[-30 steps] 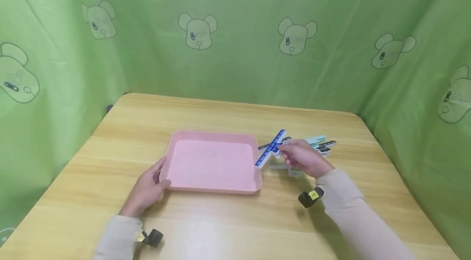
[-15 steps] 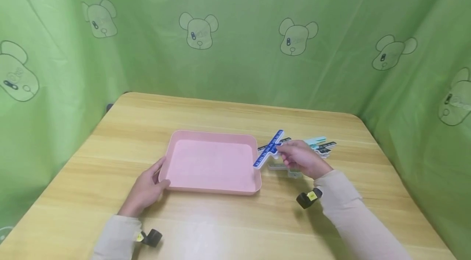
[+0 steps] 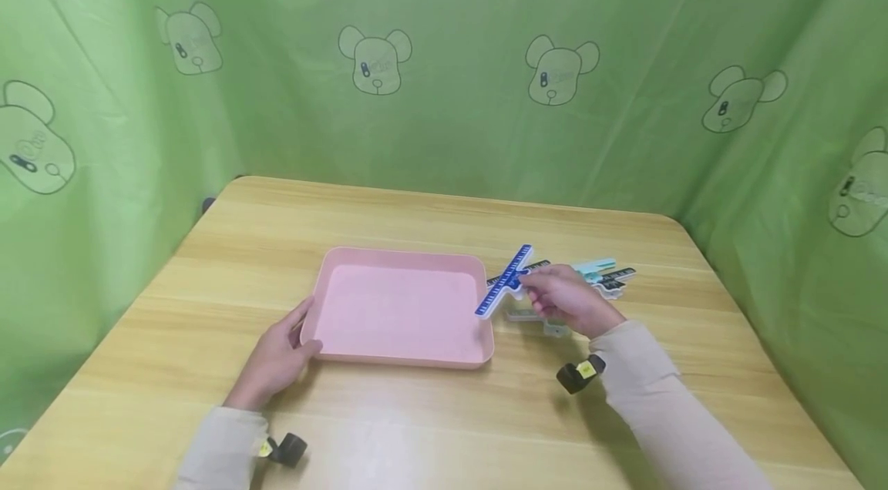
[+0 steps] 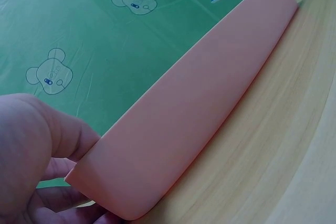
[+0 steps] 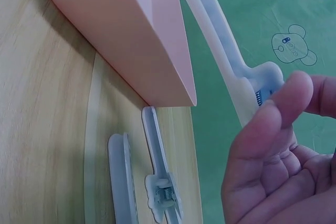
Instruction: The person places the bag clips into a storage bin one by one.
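My left hand (image 3: 274, 359) grips the near left corner of a pink rectangular tray (image 3: 398, 360), thumb at the rim. In the left wrist view, the tray's long outer wall (image 4: 184, 98) hides part of those fingers. A blue sheet-music clip (image 3: 501, 287) with a piano-key pattern is pinched between thumb and fingers of my right hand (image 3: 572, 299). One end of the clip reaches the tray's right edge in the head view. In the right wrist view, the clip's pale back and spring (image 5: 259, 97) show, held off the table beside the tray.
Several more clips lie right of the tray: a black one (image 3: 617, 278), a light teal one (image 3: 595, 266), a whitish one (image 3: 525, 315) and a dark one (image 3: 494, 280) behind the blue clip. A green curtain (image 3: 458, 135) surrounds the wooden table (image 3: 388, 428).
My right hand has shifted slightly left with the blue clip, toward the tray. The left hand and tray have stayed in place.
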Action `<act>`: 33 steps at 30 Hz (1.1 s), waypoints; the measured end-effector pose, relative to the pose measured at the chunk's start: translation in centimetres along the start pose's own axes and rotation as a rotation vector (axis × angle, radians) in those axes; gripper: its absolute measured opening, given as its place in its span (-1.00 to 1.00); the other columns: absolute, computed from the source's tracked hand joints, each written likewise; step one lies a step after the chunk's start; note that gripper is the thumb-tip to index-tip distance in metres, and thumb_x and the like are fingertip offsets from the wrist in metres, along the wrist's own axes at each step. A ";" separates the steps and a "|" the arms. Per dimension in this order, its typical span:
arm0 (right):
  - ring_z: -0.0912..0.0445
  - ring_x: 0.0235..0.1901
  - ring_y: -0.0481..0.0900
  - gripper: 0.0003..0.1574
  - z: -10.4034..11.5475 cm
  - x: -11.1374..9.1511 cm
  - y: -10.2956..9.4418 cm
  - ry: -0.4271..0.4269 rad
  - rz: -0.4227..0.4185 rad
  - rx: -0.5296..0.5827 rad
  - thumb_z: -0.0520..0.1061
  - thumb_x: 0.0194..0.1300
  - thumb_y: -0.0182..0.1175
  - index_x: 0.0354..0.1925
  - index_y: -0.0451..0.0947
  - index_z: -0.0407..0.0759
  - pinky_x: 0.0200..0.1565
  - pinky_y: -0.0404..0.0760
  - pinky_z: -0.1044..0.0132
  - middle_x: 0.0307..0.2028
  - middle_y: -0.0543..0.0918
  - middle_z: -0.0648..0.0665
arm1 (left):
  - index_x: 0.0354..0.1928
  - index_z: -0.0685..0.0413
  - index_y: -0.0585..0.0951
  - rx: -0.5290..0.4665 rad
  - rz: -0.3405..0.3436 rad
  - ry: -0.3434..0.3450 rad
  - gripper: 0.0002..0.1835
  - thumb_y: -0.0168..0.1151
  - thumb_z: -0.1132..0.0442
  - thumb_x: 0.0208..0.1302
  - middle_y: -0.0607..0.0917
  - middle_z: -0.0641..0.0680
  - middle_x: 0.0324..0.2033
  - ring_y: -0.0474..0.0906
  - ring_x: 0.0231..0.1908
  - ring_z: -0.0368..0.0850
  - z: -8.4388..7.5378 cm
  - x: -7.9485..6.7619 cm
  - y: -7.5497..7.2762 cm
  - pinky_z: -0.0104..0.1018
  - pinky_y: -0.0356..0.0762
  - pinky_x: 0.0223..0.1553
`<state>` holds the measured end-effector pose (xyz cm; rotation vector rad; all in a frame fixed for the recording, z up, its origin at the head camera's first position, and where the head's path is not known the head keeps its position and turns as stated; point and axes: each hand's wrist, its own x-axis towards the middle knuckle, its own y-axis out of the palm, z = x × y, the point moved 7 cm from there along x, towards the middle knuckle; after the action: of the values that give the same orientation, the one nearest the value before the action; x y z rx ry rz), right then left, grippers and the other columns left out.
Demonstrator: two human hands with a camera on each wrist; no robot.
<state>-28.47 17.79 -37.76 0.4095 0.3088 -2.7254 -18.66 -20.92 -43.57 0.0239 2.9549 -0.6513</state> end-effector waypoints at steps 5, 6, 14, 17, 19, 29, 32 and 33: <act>0.25 -0.60 0.43 -0.86 -0.1 0.4 0.1 0.007 -0.007 0.004 -0.19 0.38 0.08 -0.33 0.49 -0.22 -0.51 0.51 0.45 -0.56 0.47 0.03 | 0.51 0.11 0.07 0.007 -0.004 -0.005 -0.20 0.16 0.37 0.27 0.13 0.31 0.42 0.21 0.34 0.22 0.0 0.0 -0.1 -0.06 0.23 0.30; 0.25 -0.60 0.42 -0.85 -0.2 0.4 0.1 0.004 -0.002 0.003 -0.18 0.39 0.08 -0.33 0.49 -0.22 -0.51 0.51 0.45 -0.56 0.47 0.03 | 0.51 0.11 0.07 0.010 -0.006 -0.005 -0.21 0.16 0.37 0.27 0.13 0.31 0.42 0.21 0.34 0.22 0.0 0.0 -0.1 -0.06 0.23 0.30; 0.25 -0.61 0.42 -0.83 0.1 0.5 0.4 -0.012 0.013 0.006 -0.19 0.38 0.08 -0.37 0.49 -0.21 -0.52 0.49 0.46 -0.57 0.47 0.02 | 0.50 0.13 0.07 0.013 -0.014 0.002 -0.21 0.16 0.38 0.27 0.14 0.32 0.42 0.21 0.33 0.22 0.0 0.0 -0.2 -0.05 0.22 0.30; 0.24 -0.61 0.42 -0.83 0.1 0.5 0.6 -0.003 0.013 0.014 -0.19 0.38 0.08 -0.37 0.48 -0.22 -0.52 0.50 0.45 -0.57 0.47 0.01 | 0.51 0.12 0.07 -0.003 -0.011 -0.006 -0.20 0.16 0.39 0.26 0.13 0.30 0.43 0.21 0.34 0.22 0.3 0.0 -0.1 -0.08 0.26 0.28; 0.24 -0.61 0.41 -0.84 0.0 0.4 0.7 -0.001 0.019 0.016 -0.20 0.39 0.08 -0.35 0.49 -0.24 -0.52 0.49 0.45 -0.57 0.47 0.01 | 0.50 0.13 0.07 -0.014 -0.007 -0.005 -0.20 0.16 0.40 0.26 0.13 0.31 0.43 0.22 0.33 0.22 0.4 0.0 0.0 -0.12 0.29 0.25; 0.24 -0.60 0.41 -0.83 0.0 0.7 0.8 -0.021 0.038 0.006 -0.18 0.40 0.07 -0.32 0.50 -0.25 -0.51 0.49 0.45 -0.55 0.46 0.01 | 0.49 0.19 0.10 0.004 -0.022 0.010 -0.22 0.16 0.41 0.24 0.19 0.36 0.39 0.24 0.32 0.22 -0.1 -0.1 0.0 -0.09 0.27 0.27; 0.23 -0.59 0.42 -0.83 -0.1 0.9 0.9 -0.017 0.036 0.004 -0.18 0.40 0.08 -0.33 0.50 -0.24 -0.51 0.50 0.44 -0.54 0.47 -0.01 | 0.49 0.19 0.10 0.013 -0.025 0.011 -0.22 0.16 0.40 0.24 0.19 0.36 0.39 0.24 0.32 0.22 -0.2 0.0 -0.1 -0.08 0.26 0.28; 0.23 -0.59 0.42 -0.83 -0.1 1.0 0.9 -0.020 0.038 0.001 -0.18 0.40 0.08 -0.34 0.49 -0.24 -0.51 0.50 0.44 -0.53 0.47 -0.01 | 0.49 0.19 0.10 0.016 -0.027 0.013 -0.22 0.16 0.40 0.24 0.19 0.36 0.39 0.24 0.32 0.23 -0.3 0.0 -0.1 -0.07 0.25 0.28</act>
<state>-29.00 16.69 -38.32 0.3846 0.2912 -2.6911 -18.68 -20.91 -43.30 -0.0098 2.9670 -0.6815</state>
